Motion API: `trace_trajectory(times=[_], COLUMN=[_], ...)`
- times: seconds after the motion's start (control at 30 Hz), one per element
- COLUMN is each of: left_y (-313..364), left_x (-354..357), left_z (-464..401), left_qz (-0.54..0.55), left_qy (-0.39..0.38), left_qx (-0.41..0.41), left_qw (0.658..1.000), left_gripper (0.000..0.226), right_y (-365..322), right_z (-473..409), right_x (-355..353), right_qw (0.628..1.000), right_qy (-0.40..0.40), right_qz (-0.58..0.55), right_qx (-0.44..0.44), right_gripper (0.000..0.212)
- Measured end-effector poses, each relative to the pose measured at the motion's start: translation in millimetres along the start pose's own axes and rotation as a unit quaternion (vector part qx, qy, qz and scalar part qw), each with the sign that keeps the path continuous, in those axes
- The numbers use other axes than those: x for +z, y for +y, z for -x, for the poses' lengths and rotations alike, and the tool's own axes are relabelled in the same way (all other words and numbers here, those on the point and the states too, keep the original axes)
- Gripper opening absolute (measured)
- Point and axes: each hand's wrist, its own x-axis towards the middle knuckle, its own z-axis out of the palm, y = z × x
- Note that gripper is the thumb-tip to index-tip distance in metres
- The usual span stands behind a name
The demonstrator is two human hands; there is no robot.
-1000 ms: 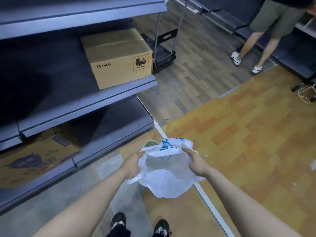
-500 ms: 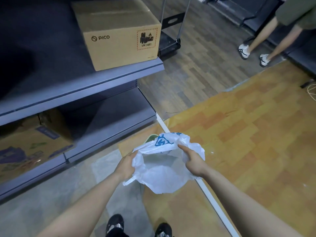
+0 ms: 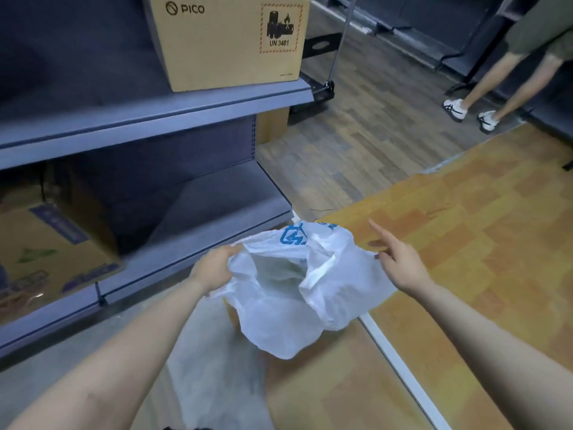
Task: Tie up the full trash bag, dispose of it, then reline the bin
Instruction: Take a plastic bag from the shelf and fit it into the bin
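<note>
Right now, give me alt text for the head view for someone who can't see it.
A person's left hand grips the rim of an open white plastic bag held above the floor, while the right hand is open beside it, fingers spread. A cardboard box sits on grey shelving to the left.

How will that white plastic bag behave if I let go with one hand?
The white plastic bag looks thin and crumpled, so it would probably sag and fold. It hangs from the left hand alone and looks light. The right hand is open beside it.
</note>
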Motion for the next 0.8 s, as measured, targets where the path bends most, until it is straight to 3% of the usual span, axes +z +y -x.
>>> trace_trajectory(times=[0.1,0.2,0.27,0.43,0.53,0.63,0.8], left_y=[-9,-9,-9,-8,-13,-22,-30], left_x=[3,4,1,-9,-15,-18,-18], left_z=[-29,-53,-63,-56,-44,-32,-9], left_qz=[-0.064,-0.076,-0.086,-0.035,-0.011,-0.016,0.165], left_qy=[0.032,0.069,0.072,0.118,0.145,0.117,0.075], left_qx=[0.044,0.127,0.159,0.174,0.175,0.185,0.227], left_qw=[0.996,0.987,0.981,0.977,0.974,0.976,0.957], left_gripper=[0.069,0.054,0.052,0.059,0.037,0.024,0.04], right_y=[44,79,98,107,93,83,64], right_z=[-11,-17,-24,-38,-39,-39,-48], right_x=[16,43,66,123,154,182,215], right_qw=[0.97,0.954,0.963,0.981,0.979,0.975,0.973], right_qy=[-0.088,-0.174,-0.157,-0.057,-0.042,-0.051,-0.054], right_qz=[0.228,0.239,0.216,0.18,0.18,0.194,0.191], right_qx=[-0.012,0.041,0.027,-0.046,-0.086,-0.094,-0.117], right_gripper=[0.092,0.107,0.113,0.086,0.084,0.081,0.069])
